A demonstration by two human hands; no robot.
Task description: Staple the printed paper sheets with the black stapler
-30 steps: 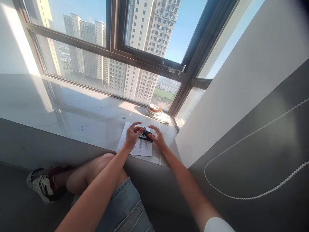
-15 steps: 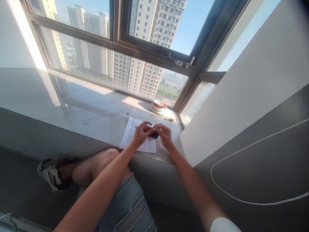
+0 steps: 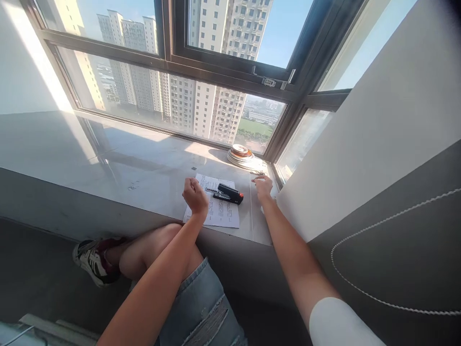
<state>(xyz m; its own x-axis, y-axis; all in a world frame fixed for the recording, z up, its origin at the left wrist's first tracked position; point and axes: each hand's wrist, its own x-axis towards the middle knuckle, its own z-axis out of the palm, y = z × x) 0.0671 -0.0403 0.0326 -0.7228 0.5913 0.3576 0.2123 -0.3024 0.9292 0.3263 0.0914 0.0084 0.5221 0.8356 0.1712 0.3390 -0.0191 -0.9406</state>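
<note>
A black stapler (image 3: 230, 193) with a red spot at its right end lies on the printed paper (image 3: 221, 218), its top swung up and a thin metal part sticking out to the left. My left hand (image 3: 195, 197) is raised over the paper's left edge, fingers curled closed, and whatever they may hold is hidden. To the right of the paper, my right hand (image 3: 264, 188) hovers over the sill, fingertips drawn together; anything between them is too small to make out. Something whitish, partly covered by my right wrist, lies beneath it.
A coiled roll (image 3: 240, 156) of white and orange bands sits against the window. Small dark bits (image 3: 257, 173) lie just beside it. The tiled sill (image 3: 154, 168) stretches left, with small marks on it. A wall (image 3: 342, 144) rises on the right, with a hanging bead chain (image 3: 333, 259).
My hands have moved apart, the left one to the left and the right one to the right. The opened stapler between them is now uncovered.
</note>
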